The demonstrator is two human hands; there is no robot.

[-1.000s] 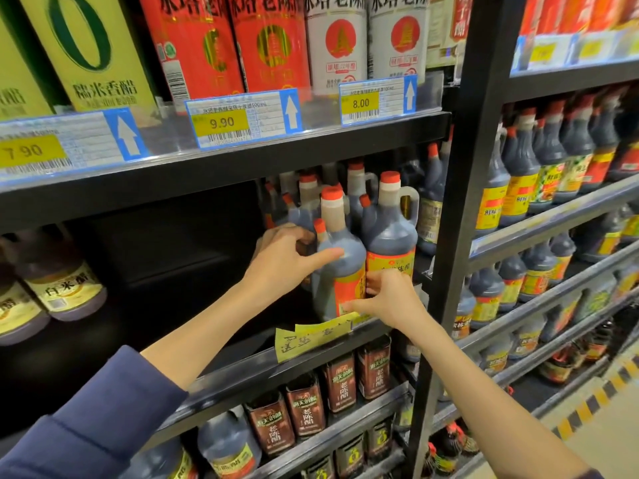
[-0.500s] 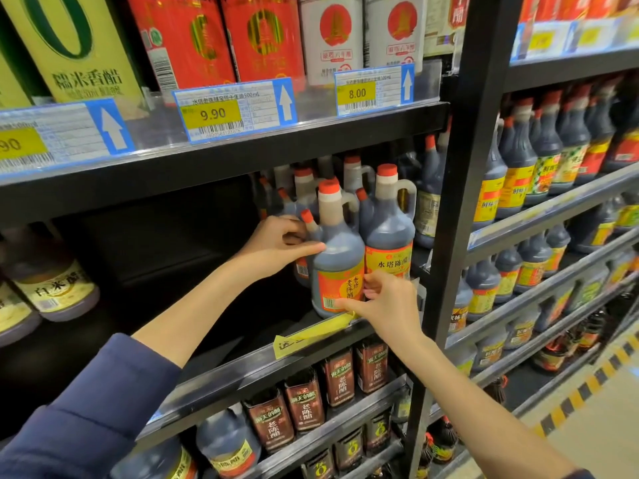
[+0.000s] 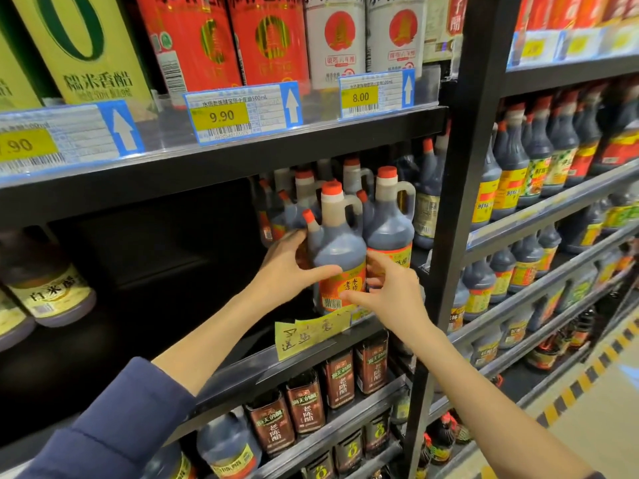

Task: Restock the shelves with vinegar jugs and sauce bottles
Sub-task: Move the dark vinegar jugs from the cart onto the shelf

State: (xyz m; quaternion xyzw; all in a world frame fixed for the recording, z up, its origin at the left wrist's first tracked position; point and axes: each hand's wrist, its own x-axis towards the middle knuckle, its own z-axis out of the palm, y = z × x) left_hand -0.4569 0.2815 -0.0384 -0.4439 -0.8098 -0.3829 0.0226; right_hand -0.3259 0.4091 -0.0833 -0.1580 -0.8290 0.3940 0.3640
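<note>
A dark vinegar jug [image 3: 337, 243] with a red cap and an orange label stands at the front edge of the middle shelf [image 3: 242, 361]. My left hand [image 3: 288, 267] grips its left side, thumb across the label. My right hand [image 3: 390, 288] holds its right lower side, thumb at the label's bottom. A second, same-looking jug [image 3: 390, 229] stands right beside it on the right. More jugs with red caps [image 3: 304, 191] stand behind them.
Left of the jugs the shelf is dark and bare up to white-vinegar bottles [image 3: 45, 288]. A yellow note [image 3: 311, 331] hangs on the shelf edge. A black upright post [image 3: 460, 202] borders the bay. Sauce bottles [image 3: 511, 157] fill the shelves to the right.
The front jug has turned so its label faces more forward. My right hand rose from the label's bottom to the jug's right side. My left hand stayed on the left side.
</note>
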